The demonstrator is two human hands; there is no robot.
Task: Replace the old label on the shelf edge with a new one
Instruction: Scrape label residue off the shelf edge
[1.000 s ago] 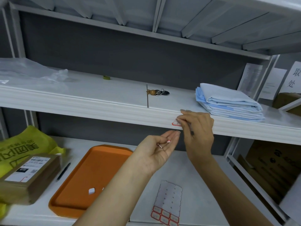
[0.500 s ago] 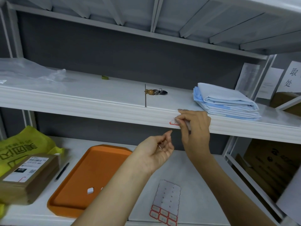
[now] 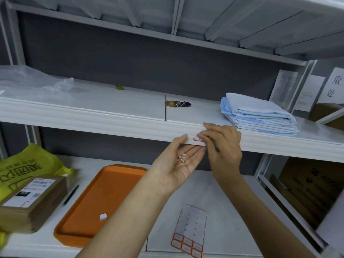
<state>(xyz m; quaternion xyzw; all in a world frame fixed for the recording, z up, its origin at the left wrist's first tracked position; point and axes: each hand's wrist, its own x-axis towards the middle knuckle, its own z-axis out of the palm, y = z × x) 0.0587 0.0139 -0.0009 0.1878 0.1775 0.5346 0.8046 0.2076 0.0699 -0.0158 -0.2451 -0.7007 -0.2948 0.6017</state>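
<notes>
Peeling stage, pretty sure.

Starting big: facing the white shelf edge [image 3: 111, 125], stretching right across the view. Below that, sitting on the lower shelf [image 3: 232, 211]: an orange tray [image 3: 89, 211] off to the left and a label sheet [image 3: 189, 231] just right of it, mostly stripped, showing only a few red-bordered stickers along its near end.

Then the right hand [image 3: 223, 146]: curling its fingers in against the shelf edge and pinching at the right side of the old label [image 3: 197, 138]. Possibly tucking something thin and dark underneath too, not clear enough to call.

Left hand [image 3: 178, 162]: hovering palm up right beneath, fingers straight and relaxed, gripping nothing, just cradling a few little curled scraps [image 3: 182, 158] of white-and-red paper.

As for the old label itself: sticking to the front face of the shelf edge, showing a bit of red border left of the pinching fingers, otherwise hiding behind them.

So, guessing from all that: picking the old one off in bits, not yet anywhere near sticking on the new one.

Next up, probably: getting a nail under what's left, pulling slow and flat to avoid more tearing, dumping the scraps somewhere, then lifting a fresh sticker off the label sheet and pressing it onto the same spot.
</notes>
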